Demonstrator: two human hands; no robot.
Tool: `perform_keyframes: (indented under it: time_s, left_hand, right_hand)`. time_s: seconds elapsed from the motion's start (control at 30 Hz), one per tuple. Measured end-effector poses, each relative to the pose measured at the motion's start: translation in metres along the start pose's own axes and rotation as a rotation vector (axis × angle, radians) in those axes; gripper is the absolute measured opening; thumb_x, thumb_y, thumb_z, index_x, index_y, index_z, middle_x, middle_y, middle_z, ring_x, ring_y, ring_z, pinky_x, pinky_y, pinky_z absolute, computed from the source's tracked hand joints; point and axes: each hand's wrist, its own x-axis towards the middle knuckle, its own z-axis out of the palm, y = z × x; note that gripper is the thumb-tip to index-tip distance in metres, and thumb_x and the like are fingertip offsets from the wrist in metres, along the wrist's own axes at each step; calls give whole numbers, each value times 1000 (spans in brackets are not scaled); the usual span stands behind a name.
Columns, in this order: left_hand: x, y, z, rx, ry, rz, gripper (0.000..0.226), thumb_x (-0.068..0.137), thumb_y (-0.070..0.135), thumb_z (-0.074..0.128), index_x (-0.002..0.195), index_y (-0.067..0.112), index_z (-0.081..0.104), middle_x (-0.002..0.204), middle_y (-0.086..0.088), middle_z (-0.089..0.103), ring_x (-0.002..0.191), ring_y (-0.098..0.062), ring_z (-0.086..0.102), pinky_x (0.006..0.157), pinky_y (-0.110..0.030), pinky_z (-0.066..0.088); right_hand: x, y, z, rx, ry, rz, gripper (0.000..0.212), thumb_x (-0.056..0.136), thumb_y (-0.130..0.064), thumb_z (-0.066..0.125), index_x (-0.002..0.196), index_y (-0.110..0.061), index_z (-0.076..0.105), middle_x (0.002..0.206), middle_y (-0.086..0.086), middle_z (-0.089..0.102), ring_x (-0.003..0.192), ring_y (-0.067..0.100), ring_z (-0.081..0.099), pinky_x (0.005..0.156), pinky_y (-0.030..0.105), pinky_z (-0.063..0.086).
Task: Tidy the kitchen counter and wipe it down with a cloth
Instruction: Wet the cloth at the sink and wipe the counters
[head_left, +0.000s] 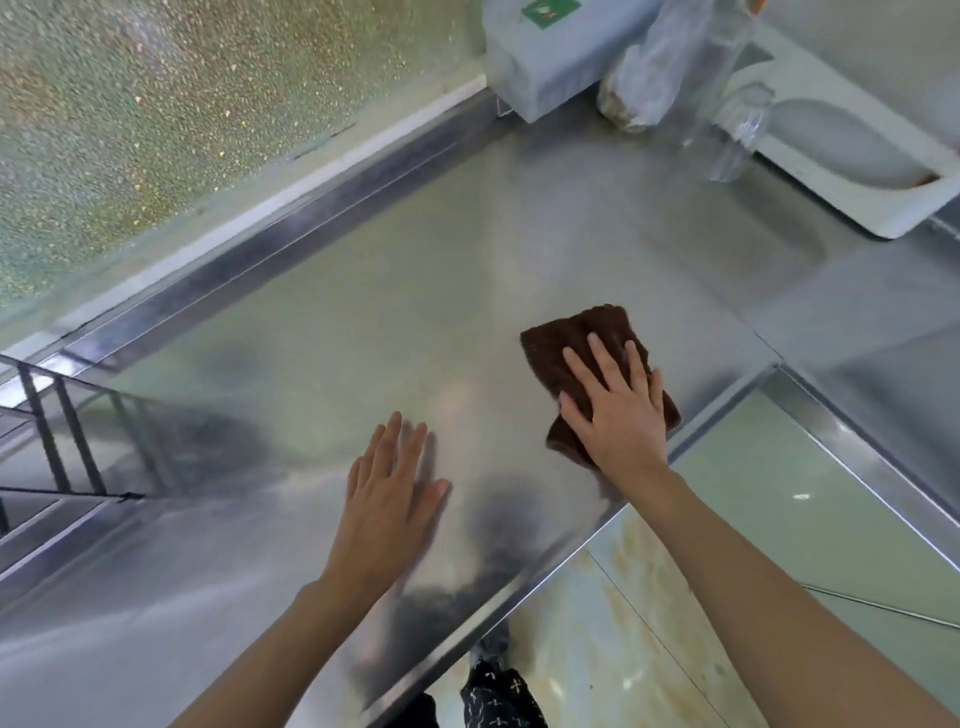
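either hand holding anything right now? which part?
Nothing is gripped. The right hand presses flat on the near half of the brown cloth, fingers straight. The left hand lies flat on the bare counter.

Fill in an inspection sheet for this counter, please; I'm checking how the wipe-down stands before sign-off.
Surface: steel counter, shiny, with dark reflections near the front edge.
Job's things: brown cloth lying flat on the counter near its front right corner.
Clutter: white box, filled plastic bag, clear bottle and white tray, grouped at the far right.
Hands: left hand flat on the bare counter; right hand pressing the cloth with straight fingers.
Cables: nothing seen.
Surroundings: speckled wall panel behind; black rack at left; tiled floor below.
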Motion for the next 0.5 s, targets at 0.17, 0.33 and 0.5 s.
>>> perform_keyframes:
  time_s: [0.17, 0.33, 0.5]
  left_hand:
    - [1, 15, 10, -14, -13, 83, 81, 75, 62, 12, 144, 20, 21, 156, -7, 10, 144, -25, 8, 115, -37, 13]
    - [-10, 15, 14, -24, -24, 139, 79, 76, 61, 14, 143, 19, 23, 155, -8, 10, 144, -25, 9, 114, -36, 14]
    - [-27, 18, 17, -58, -53, 181, 73, 84, 63, 25, 143, 20, 23, 156, -6, 10, 144, -22, 8, 114, -33, 11]
  right_hand:
    - [-5, 40, -4, 127, 132, 392, 52, 97, -39, 38, 146, -25, 28, 157, -1, 15, 144, 37, 2, 118, 45, 5]
    - [-30, 27, -6, 535, 318, 736, 53, 99, -27, 39, 147, -13, 23, 158, 7, 4, 142, 32, 15, 112, 34, 19]
    - [-92, -19, -1, 861, 295, 790, 54, 96, -19, 47, 146, -14, 27, 153, 5, 27, 139, 20, 29, 113, 30, 25]
